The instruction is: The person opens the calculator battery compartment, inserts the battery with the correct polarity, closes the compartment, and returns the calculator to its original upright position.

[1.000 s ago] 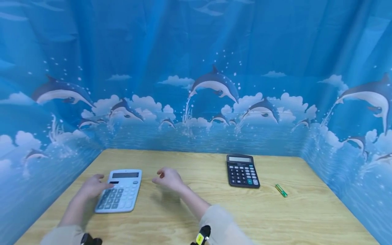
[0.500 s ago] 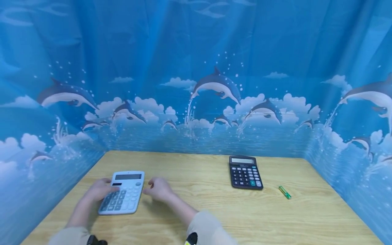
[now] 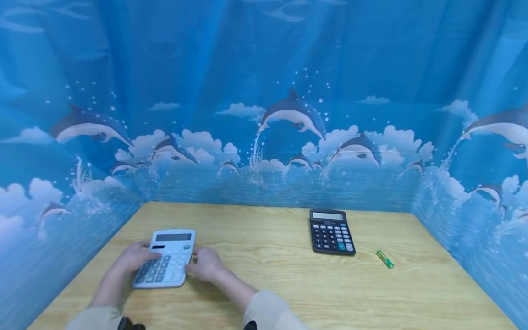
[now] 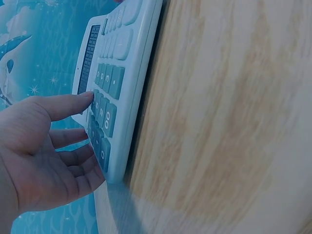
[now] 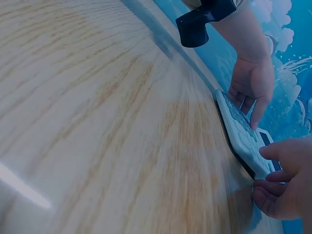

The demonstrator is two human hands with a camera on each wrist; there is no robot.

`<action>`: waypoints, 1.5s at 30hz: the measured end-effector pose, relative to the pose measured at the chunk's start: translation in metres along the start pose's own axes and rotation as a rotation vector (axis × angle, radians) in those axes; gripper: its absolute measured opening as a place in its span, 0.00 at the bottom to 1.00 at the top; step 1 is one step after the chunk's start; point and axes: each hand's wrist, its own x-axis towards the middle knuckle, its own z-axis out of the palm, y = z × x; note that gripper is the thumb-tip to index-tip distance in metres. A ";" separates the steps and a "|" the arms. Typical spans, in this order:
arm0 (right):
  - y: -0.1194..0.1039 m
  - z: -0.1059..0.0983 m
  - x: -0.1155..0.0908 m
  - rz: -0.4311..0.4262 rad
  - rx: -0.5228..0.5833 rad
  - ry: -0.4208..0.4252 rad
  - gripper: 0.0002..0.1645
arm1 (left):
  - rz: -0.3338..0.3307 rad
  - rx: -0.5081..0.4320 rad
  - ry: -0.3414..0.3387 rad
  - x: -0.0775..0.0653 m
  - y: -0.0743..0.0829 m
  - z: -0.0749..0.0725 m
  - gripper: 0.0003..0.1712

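Observation:
A white calculator (image 3: 168,257) with grey and white keys lies face up at the left of the wooden table. My left hand (image 3: 135,256) holds its left side. In the left wrist view the thumb (image 4: 78,103) rests on the face by the dark keys, and the other fingers are at the side edge. My right hand (image 3: 208,264) is at the opposite edge; in the right wrist view its thumb (image 5: 270,151) lies over the face, with the fingers curled against the side.
A black calculator (image 3: 331,232) lies face up at the back right. Beside it is a small green cylinder (image 3: 385,259) that looks like a battery. A blue dolphin-print curtain (image 3: 264,82) surrounds the table's back and sides.
My right hand has moved left, from apart over the table to the white calculator's right edge. The left hand stays at the left side, its thumb slightly lower on the face.

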 end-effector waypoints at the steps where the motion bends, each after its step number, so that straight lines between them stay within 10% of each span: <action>1: -0.001 0.001 0.000 -0.006 0.003 -0.003 0.25 | 0.002 0.003 0.003 0.000 0.001 0.000 0.45; 16: -0.011 0.000 -0.006 0.017 0.070 -0.015 0.07 | -0.019 0.032 0.011 -0.006 0.009 -0.001 0.40; 33: -0.007 -0.002 -0.008 0.137 0.316 0.089 0.17 | -0.026 -0.046 0.071 -0.005 0.023 0.002 0.30; 45: 0.013 -0.020 0.006 0.038 0.374 0.202 0.21 | -0.023 -0.175 0.125 -0.003 0.043 0.012 0.24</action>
